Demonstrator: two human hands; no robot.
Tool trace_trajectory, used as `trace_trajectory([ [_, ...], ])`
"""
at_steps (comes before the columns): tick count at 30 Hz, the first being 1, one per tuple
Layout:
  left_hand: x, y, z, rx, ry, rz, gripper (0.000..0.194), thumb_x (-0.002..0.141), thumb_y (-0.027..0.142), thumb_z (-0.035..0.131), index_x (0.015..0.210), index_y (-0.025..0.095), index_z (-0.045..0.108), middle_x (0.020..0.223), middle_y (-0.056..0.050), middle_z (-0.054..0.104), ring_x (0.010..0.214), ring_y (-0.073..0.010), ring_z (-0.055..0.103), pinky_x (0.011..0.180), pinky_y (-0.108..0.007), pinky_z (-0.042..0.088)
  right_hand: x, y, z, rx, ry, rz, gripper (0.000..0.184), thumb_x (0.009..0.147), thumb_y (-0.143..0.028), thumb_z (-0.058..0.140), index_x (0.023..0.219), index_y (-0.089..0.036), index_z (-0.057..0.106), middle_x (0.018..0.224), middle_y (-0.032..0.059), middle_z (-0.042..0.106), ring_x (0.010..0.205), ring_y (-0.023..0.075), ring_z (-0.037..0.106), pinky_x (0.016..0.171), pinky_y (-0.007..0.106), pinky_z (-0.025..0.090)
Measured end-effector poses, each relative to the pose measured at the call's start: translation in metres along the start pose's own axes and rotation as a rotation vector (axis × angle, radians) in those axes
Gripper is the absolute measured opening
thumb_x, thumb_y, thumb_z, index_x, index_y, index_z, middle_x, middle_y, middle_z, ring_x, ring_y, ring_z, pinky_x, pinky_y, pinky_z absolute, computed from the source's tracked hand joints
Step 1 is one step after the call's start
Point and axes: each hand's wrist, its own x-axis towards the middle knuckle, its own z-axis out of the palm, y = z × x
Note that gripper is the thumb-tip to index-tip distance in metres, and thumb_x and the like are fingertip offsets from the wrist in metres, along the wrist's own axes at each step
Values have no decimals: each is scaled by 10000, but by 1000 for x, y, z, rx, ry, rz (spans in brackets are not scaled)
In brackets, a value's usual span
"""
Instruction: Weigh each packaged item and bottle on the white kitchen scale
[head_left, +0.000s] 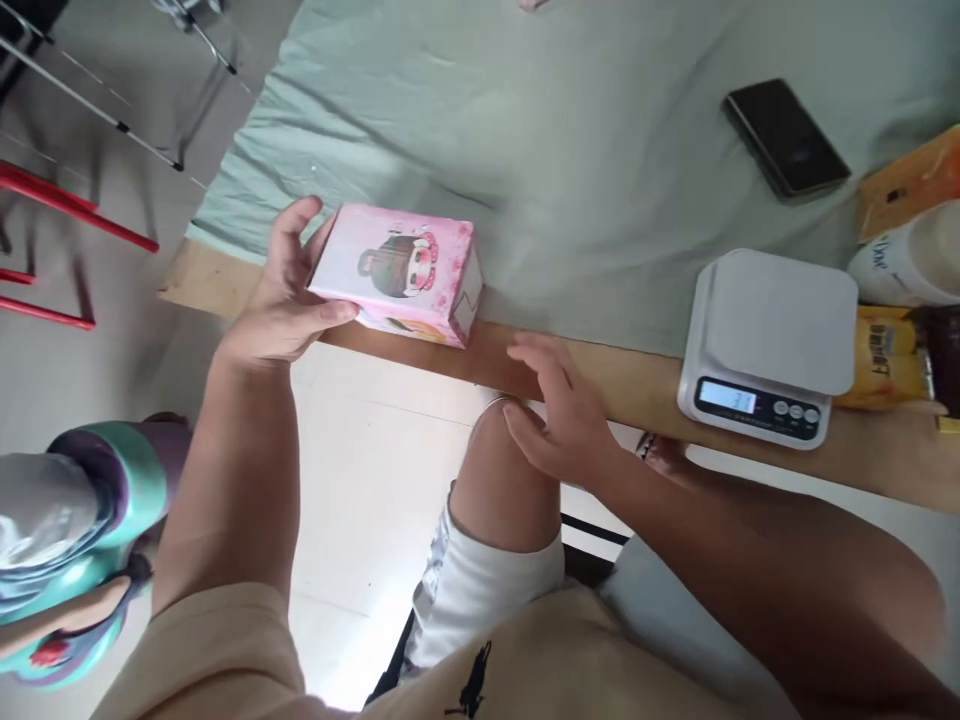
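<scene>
A pink and white cardboard box (405, 265) with a printed cartoon figure lies near the front edge of the cloth-covered board. My left hand (289, 300) grips its left end, thumb along the near side and fingers behind. Apart from the box, to its right, my right hand (559, 410) hovers by the board's wooden edge, fingers spread and holding nothing. Further right stands a white digital kitchen scale (780, 320) with a lit display; its plate bears nothing.
A dark smartphone (787, 138) lies on the green cloth (585, 130). Beyond the scale are a yellow snack packet (881, 355), a white cup (911, 258) and an orange package (911, 185). Red and metal bars (75, 205) stand on the floor at left, above another person (82, 540).
</scene>
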Motion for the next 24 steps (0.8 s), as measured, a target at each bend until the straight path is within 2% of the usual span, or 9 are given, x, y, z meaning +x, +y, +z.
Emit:
trace_trajectory([
  [3,-5,-8,-3,-159,46,-22,1194,464,612,1075,1512,494,515,1611,160,583,1707,-505,86,1383,-844,10,30,-6,23,65,-119,84,610,950,-342,595,1523,-210,433,1529,186,602,1442,324,595,1173,544,579],
  [5,-9,-5,1,-199,71,-10,1025,592,820,917,1484,430,597,1579,124,628,1707,-506,82,1390,-834,50,47,-8,32,110,-186,127,662,937,-376,623,1540,-209,405,1548,184,582,1416,317,614,1152,526,598],
  [6,-11,-2,2,-194,68,-5,974,636,863,856,1471,421,620,1559,132,645,1707,-505,82,1394,-832,69,53,-10,35,125,-207,135,677,928,-387,637,1540,-214,403,1553,181,575,1403,314,623,1132,518,611],
  [9,-21,9,-6,-150,50,-22,941,677,903,787,1466,412,639,1495,160,689,1707,-504,66,1409,-810,40,67,-16,48,152,-249,118,688,920,-401,644,1542,-226,406,1565,174,560,1403,317,624,1099,520,631],
  [13,-43,18,-30,-136,148,-92,1086,656,973,722,1532,344,596,1548,95,663,1694,-528,108,1411,-791,3,84,-31,74,182,-331,77,704,927,-419,624,1560,-219,390,1593,174,527,1440,318,591,1176,560,592],
  [16,-58,23,-40,-118,221,-117,1099,627,968,750,1518,338,620,1566,78,650,1672,-528,208,1408,-784,135,97,-45,94,190,-406,84,727,926,-427,615,1576,-205,374,1628,181,489,1489,329,540,1225,591,552],
  [20,-71,30,-39,-81,413,-94,1024,604,964,749,1397,317,713,1456,-3,737,1569,-515,431,1308,-834,333,108,-60,108,235,-457,94,717,946,-424,565,1591,-194,354,1630,177,484,1529,326,482,1292,602,485],
  [22,-76,27,-44,-87,442,-132,1035,572,951,776,1391,323,702,1448,16,740,1505,-500,505,1284,-827,375,111,-63,113,242,-471,98,714,949,-418,559,1593,-189,353,1627,176,483,1527,323,477,1320,596,453],
  [24,-81,15,-55,-85,425,-152,986,599,926,781,1399,360,673,1460,77,725,1426,-450,577,1260,-793,426,112,-64,115,251,-475,103,704,954,-412,560,1593,-199,357,1639,165,475,1531,321,473,1339,595,426],
])
